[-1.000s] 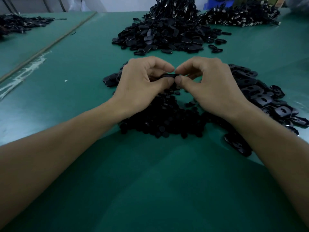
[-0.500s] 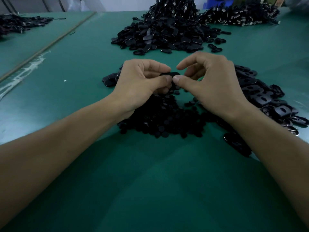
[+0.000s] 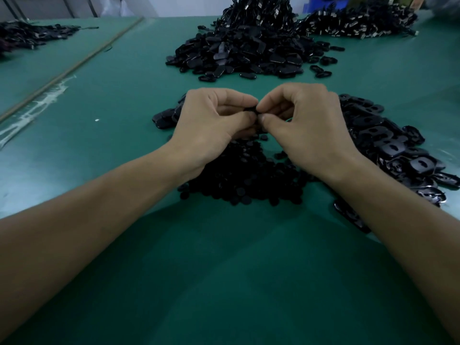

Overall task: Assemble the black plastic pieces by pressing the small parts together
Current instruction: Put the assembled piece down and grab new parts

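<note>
My left hand (image 3: pixel 211 123) and my right hand (image 3: pixel 306 125) meet fingertip to fingertip above the green table (image 3: pixel 224 270). Both pinch one small black plastic piece (image 3: pixel 251 110), mostly hidden by the fingers. Under the hands lies a heap of small round black parts (image 3: pixel 244 178). To the right spreads a pile of larger flat black pieces with holes (image 3: pixel 388 143). A few flat black pieces (image 3: pixel 164 118) lie just left of my left hand.
A big mound of black pieces (image 3: pixel 249 51) stands at the far middle of the table, with another pile (image 3: pixel 361 23) at the far right. More black parts (image 3: pixel 29 33) lie far left beyond a seam (image 3: pixel 72 68) with white residue.
My right index finger, lifted half a second ago, has curled back down. Both hands have closed together on the black piece again.
</note>
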The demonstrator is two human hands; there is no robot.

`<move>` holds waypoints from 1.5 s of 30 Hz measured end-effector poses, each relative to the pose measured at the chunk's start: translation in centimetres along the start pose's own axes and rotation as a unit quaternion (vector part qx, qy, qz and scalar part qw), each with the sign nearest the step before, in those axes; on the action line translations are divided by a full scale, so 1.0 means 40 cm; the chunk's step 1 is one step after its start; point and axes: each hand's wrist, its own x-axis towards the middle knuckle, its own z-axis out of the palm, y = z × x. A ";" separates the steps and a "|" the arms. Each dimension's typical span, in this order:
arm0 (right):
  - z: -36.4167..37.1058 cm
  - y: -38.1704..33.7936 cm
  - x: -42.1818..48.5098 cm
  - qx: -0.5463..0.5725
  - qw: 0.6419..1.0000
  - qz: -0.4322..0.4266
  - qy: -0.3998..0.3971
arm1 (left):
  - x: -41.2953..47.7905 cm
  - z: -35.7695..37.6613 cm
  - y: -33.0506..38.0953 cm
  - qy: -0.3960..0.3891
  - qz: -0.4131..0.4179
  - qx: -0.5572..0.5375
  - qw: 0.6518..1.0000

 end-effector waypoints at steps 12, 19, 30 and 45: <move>-0.006 0.002 0.004 0.026 0.999 0.035 0.010 | 0.003 -0.007 -0.008 0.012 0.042 0.040 0.998; -0.011 0.002 0.008 0.041 0.998 0.047 0.003 | 0.004 -0.008 -0.009 0.014 0.050 0.033 0.998; -0.010 -0.002 0.002 0.016 0.999 0.041 0.000 | 0.000 -0.007 -0.005 0.011 0.051 0.051 0.997; 0.004 -0.028 -0.014 -0.008 1.000 -0.002 0.012 | -0.009 -0.010 -0.004 0.052 0.125 0.206 0.969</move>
